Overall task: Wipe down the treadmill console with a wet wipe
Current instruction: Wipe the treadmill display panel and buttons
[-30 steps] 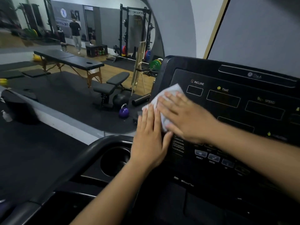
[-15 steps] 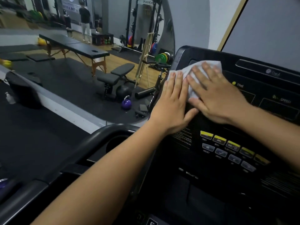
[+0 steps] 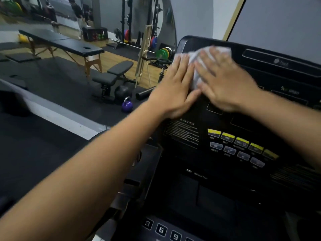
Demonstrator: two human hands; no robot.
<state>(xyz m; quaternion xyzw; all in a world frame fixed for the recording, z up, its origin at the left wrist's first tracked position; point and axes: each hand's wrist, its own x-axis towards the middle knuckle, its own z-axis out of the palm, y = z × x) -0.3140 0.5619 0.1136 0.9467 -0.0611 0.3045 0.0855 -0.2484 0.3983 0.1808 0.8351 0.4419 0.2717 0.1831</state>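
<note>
One black massage table (image 3: 69, 43) stands far left on the gym floor, and one purple kettlebell (image 3: 127, 105) sits nearer, well apart from the job.

Next comes the left hand (image 3: 175, 87), laid at the console's left edge. Its grip is flat, with the fingers straight and close together and their tips on the left border of the wet wipe (image 3: 205, 54). It probably steadies the cloth and adds pressure.

That single white wipe lies bunched against the upper left corner of the treadmill console (image 3: 217, 171), just under the top rim, where dust likely gathers.

Right of it, the right hand (image 3: 225, 80) covers most of the wipe. Its grip is spread, fingers straight and fanned and palm down, so the cloth stays pinned to the sloping panel instead of being pinched. Both hands are blurred, so finer finger detail cannot be told.

Lower right, two rows of keys wait unwiped: about five yellow keys (image 3: 241, 141) above four grey keys (image 3: 229, 150). Most of the panel seems left to do.
</note>
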